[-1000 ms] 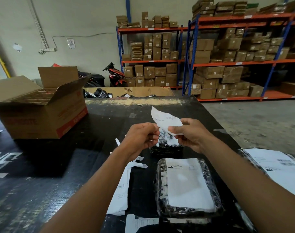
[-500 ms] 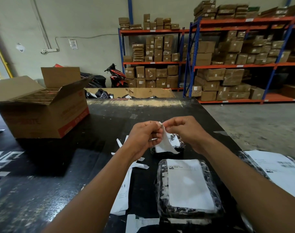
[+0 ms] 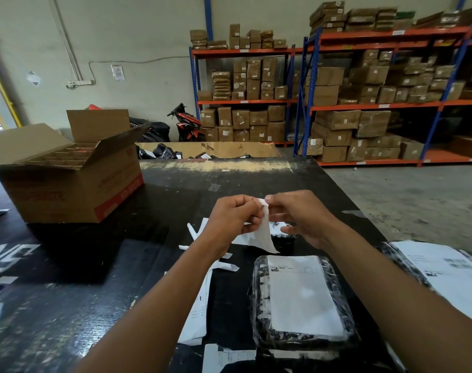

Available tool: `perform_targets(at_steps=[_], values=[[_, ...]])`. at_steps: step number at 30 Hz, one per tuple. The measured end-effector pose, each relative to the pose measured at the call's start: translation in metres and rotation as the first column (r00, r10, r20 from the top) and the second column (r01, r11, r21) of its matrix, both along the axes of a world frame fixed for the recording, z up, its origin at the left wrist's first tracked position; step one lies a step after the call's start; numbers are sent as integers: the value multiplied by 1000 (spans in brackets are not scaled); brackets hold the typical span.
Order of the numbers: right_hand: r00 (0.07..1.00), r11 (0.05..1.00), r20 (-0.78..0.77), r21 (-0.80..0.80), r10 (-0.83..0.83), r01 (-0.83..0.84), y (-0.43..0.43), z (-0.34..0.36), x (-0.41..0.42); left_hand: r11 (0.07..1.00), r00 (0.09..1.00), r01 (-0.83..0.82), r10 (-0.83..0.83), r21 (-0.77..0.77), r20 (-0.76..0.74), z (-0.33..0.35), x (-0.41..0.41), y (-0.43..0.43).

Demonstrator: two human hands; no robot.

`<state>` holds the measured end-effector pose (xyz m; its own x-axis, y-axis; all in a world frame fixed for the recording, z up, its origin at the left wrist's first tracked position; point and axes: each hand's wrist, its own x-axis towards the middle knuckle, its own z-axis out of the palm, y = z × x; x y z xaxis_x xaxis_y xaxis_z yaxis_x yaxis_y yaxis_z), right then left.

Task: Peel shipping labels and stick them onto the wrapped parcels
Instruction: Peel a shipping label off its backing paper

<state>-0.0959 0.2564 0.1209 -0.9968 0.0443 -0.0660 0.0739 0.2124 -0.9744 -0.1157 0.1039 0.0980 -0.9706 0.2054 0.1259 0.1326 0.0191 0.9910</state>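
1. Orange-and-blue shelving racks (image 3: 364, 103) filled with brown cartons line the back wall, and a red motorbike (image 3: 185, 125) is parked beside them.
2. The black desk (image 3: 68, 278) fills the lower part of the view.
3. An open cardboard box (image 3: 73, 184) with divider cells inside sits on the desk's far left.
4. A large wrapped parcel (image 3: 439, 267) bearing a printed label lies at the right edge of the desk, partly cut off by the frame.
5. A labelled parcel (image 3: 302, 300) in dark bubble wrap lies flat on the desk near the person, between the forearms.
6. A smaller dark parcel (image 3: 283, 238) sits just beyond it, mostly hidden under the hands.
7. White backing scraps (image 3: 200, 313) lie scattered on the desk under and beside the left forearm.
8. The shipping label (image 3: 264, 232) hangs above the smaller parcel, its top corner pinched by both hands.
9. The left hand (image 3: 235, 216) and right hand (image 3: 302, 214) meet fingertip to fingertip, both closed on the label's upper edge.
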Motion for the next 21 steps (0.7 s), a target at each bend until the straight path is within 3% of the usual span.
perform_targets(at_steps=[4, 9, 13, 17, 21], values=[[997, 995, -18, -57, -79, 77, 1, -5, -2, 998, 988, -57, 52, 32, 147, -1, -1, -1], [996, 988, 8, -131, -83, 84, 3, -12, -4, 884, 891, -261, 65, 389, 449, 2, -5, 0], [998, 984, 27, -165, -59, 62, -2, -16, -4, 840, 867, -330, 90, 431, 490, 2, -8, 4], [995, 981, 31, -165, -95, 99, 0, -19, -7, 858, 886, -268, 40, 439, 463, 4, -8, 4], [986, 975, 39, -149, -164, 168, 7, -20, -11, 905, 893, -262, 95, 336, 439, 6, -8, 2]])
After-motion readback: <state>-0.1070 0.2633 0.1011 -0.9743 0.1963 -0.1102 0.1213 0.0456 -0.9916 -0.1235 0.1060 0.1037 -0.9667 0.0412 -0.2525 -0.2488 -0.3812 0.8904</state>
